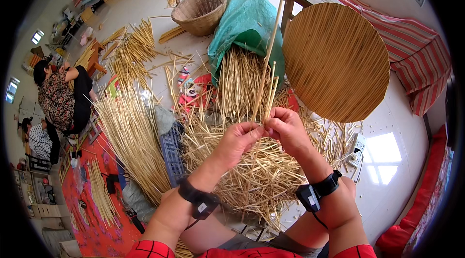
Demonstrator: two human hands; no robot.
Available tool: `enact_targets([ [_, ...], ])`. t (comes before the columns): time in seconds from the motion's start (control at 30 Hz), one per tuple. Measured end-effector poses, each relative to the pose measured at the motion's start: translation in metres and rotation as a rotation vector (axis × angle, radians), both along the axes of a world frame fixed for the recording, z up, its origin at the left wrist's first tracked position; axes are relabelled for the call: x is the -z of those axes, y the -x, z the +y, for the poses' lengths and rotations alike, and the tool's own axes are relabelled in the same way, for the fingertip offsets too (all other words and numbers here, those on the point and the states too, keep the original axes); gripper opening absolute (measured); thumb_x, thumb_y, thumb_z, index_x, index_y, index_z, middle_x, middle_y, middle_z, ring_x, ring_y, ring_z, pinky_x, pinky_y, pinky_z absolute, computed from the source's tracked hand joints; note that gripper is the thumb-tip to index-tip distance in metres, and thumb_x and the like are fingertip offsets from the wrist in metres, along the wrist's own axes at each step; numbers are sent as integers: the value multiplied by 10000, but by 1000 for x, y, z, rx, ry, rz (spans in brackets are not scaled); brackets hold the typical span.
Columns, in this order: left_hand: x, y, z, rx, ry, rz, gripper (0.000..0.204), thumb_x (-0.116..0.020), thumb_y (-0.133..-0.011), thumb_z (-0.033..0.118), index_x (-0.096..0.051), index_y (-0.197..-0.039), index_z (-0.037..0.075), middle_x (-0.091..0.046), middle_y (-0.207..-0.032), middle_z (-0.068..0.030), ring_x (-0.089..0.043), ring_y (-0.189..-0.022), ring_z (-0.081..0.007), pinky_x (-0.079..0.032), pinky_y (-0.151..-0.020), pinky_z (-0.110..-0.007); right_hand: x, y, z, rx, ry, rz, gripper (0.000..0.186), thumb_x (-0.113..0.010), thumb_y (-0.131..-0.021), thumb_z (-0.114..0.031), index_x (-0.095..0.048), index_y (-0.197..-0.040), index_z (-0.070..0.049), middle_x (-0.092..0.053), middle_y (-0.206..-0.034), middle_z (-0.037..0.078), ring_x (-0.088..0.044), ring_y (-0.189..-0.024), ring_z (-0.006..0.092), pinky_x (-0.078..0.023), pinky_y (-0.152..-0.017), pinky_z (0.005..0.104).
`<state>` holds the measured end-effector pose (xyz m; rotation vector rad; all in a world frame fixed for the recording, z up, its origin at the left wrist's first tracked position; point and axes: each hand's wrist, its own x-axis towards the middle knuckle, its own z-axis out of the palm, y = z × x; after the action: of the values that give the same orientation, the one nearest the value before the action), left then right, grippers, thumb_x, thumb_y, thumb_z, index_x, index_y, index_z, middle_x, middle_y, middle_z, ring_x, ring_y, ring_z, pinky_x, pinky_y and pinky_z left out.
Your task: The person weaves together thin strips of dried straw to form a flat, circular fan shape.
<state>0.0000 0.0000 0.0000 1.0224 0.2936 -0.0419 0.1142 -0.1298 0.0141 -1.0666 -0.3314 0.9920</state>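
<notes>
1. The left hand and the right hand are close together, fingertips nearly touching. The left fingers pinch the low part of a long stalk. The right fingers pinch some short stalks. Just where the tips cross is hard to see.
2. The long stalk goes up and away from the fingers. Its long way runs from the left fingertips to the far edge of the view, and its top leans to the right. The left hand is nearer to it.
3. The short stalks stand just right of the long one. They point up and away too, leaning a bit right, and the right hand is nearer.
4. Under the fingers is a messy straw heap.
5. Left of the fingers are a blue crate and, past it, a big straw bundle.
6. Beyond the fingers, more straw pokes out of a green sack.
7. Off to the right is a round brown mat.
8. Farther off, ahead and left, sits a basket.
</notes>
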Motion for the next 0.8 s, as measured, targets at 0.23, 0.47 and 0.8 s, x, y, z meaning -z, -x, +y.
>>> enact_targets([
  [0.23,-7,-1,-4,30,40,17,194,-526,-913,205,-602,-918,26,-388,-580,77,-312,-483,-24,-252,-449,-171,-5,-2,-2,-22,13,-15,113,-607,-817,-90,-527,-740,-66,-534,-653,-29,-501,-564,40,-375,-497,160],
  [0.47,-12,0,-3,-14,41,-7,219,-520,-920,217,-593,-909,10,-357,-554,86,-287,-459,-21,-244,-444,-171,10,-9,-6,-308,720,-890,175,-656,-733,-166,-630,-748,6,-636,-718,104,-588,-597,190,-477,-580,304],
  [0.8,3,-6,-8,-109,-317,88,216,-538,-912,197,-626,-906,-1,-406,-580,93,-318,-495,-11,-246,-455,-159,3,-6,0,166,395,-800,174,-643,-807,-163,-612,-819,7,-632,-704,41,-583,-600,140,-461,-550,272],
])
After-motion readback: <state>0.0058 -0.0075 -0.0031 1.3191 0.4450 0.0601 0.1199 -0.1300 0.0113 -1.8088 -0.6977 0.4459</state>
